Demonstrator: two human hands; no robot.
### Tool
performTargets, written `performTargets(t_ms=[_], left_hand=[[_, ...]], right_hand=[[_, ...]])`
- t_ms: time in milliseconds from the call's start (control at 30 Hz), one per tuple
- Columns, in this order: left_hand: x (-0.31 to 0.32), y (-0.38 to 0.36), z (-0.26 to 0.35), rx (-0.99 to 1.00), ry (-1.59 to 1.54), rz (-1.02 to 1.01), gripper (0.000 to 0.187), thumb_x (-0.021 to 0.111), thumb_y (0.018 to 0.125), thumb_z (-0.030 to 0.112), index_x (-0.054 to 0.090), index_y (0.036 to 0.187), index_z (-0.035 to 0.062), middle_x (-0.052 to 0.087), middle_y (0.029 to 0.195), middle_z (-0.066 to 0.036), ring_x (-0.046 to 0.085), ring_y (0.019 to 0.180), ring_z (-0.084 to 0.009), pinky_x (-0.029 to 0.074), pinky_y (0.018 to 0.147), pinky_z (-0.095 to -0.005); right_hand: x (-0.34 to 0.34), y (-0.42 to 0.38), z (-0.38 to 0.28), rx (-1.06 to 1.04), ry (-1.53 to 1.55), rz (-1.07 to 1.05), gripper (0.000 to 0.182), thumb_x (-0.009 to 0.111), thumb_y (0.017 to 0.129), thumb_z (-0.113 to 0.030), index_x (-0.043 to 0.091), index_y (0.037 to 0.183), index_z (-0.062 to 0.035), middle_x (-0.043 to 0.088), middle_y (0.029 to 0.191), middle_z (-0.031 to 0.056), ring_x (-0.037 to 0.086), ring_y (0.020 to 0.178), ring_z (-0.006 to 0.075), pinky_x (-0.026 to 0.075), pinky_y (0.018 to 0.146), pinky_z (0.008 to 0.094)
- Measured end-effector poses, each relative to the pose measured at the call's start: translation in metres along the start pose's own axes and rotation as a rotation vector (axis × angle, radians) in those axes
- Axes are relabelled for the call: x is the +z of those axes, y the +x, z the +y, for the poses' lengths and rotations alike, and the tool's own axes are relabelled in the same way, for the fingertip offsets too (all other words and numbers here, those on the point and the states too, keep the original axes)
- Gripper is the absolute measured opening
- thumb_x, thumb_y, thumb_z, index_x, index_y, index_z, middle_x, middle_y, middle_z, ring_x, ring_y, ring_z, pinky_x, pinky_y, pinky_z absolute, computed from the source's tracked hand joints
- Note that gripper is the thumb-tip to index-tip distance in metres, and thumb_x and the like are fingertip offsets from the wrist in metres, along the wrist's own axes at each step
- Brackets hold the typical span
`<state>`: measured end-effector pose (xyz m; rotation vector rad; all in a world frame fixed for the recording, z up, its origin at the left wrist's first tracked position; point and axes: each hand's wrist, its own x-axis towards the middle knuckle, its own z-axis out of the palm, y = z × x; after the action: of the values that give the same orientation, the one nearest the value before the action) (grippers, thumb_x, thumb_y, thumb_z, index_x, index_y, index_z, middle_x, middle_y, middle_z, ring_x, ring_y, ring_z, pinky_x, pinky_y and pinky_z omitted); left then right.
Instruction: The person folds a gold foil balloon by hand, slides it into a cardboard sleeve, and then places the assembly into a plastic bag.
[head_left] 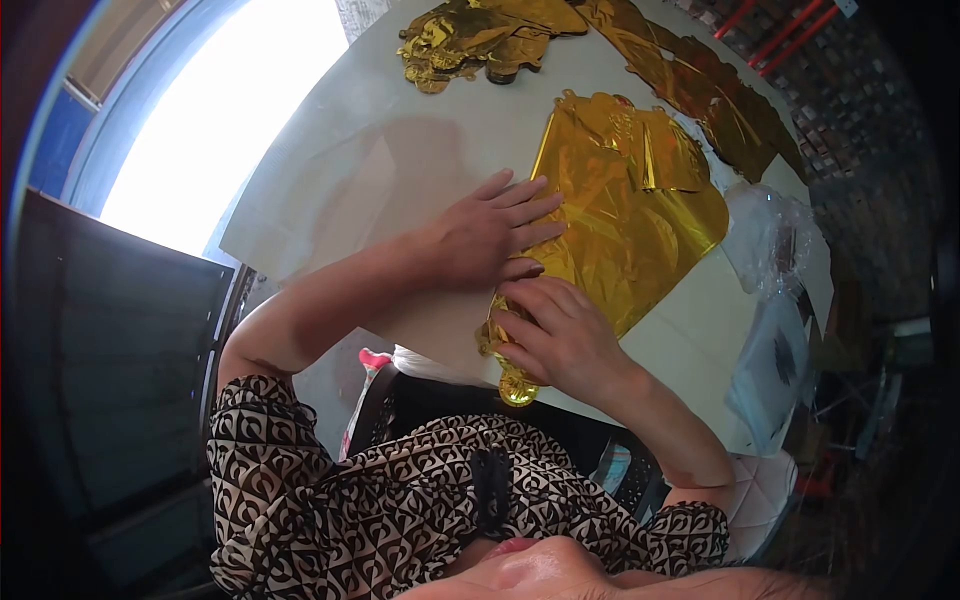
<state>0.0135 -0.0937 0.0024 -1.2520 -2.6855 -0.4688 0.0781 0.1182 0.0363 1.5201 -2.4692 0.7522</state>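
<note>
A flat, shiny gold foil piece, which looks like an uninflated foil balloon (640, 235), lies creased on the pale table with part of its far end folded over. My left hand (490, 228) rests flat on its left edge, fingers spread and pointing right. Close below it, my right hand (560, 335) is bent over the narrow near end of the foil, its fingers curled on the material. A rounded gold tab sticks out under that hand, near the table's front edge. The right fingertips are partly hidden.
The pale table (330, 200) has a curved look. More crumpled gold foil (480, 40) lies at the far side, and darker gold foil (720, 95) at the far right. Clear plastic wrapping (780, 240) and a plastic packet (770, 370) lie along the right edge.
</note>
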Motion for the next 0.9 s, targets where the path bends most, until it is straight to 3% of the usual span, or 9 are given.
performTargets(t_ms=[200,433,700,900], left_hand=[[-0.005,0.001,-0.001,0.004,-0.017,-0.030,0.058,0.056,0.096,0.043,0.049,0.144,0.0114,0.035,0.157,-0.013,0.029,0.147,-0.0309,0.016,0.121,-0.0521],[-0.008,0.007,-0.008,0.018,0.054,-0.093,0.061,0.055,0.096,0.046,0.047,0.146,0.0113,0.035,0.157,-0.014,0.029,0.148,-0.0293,0.015,0.121,-0.0524],[-0.013,0.029,-0.033,0.108,0.082,-0.111,0.057,0.050,0.100,0.041,0.045,0.145,0.0069,0.034,0.157,-0.013,0.028,0.148,-0.0295,0.017,0.121,-0.0509],[-0.005,0.051,-0.060,0.121,0.108,-0.114,0.058,0.049,0.100,0.041,0.043,0.146,0.0049,0.034,0.157,-0.014,0.027,0.148,-0.0300,0.018,0.121,-0.0516]], right_hand=[[0.003,0.000,0.003,-0.020,0.012,-0.033,0.033,0.076,0.080,-0.020,0.066,0.108,-0.0070,0.060,0.113,0.0090,0.059,0.107,0.0281,0.047,0.099,0.0434],[0.007,-0.008,0.007,-0.040,0.046,-0.068,0.040,0.074,0.082,-0.021,0.064,0.118,-0.0079,0.058,0.115,0.0094,0.057,0.110,0.0278,0.043,0.105,0.0462],[0.007,-0.015,0.001,-0.044,-0.017,-0.017,0.041,0.074,0.082,-0.024,0.064,0.120,-0.0092,0.058,0.115,0.0083,0.058,0.107,0.0267,0.043,0.105,0.0464],[0.010,-0.014,0.008,-0.051,-0.029,-0.078,0.043,0.070,0.085,-0.029,0.063,0.122,-0.0085,0.057,0.121,0.0093,0.054,0.116,0.0280,0.037,0.111,0.0476]])
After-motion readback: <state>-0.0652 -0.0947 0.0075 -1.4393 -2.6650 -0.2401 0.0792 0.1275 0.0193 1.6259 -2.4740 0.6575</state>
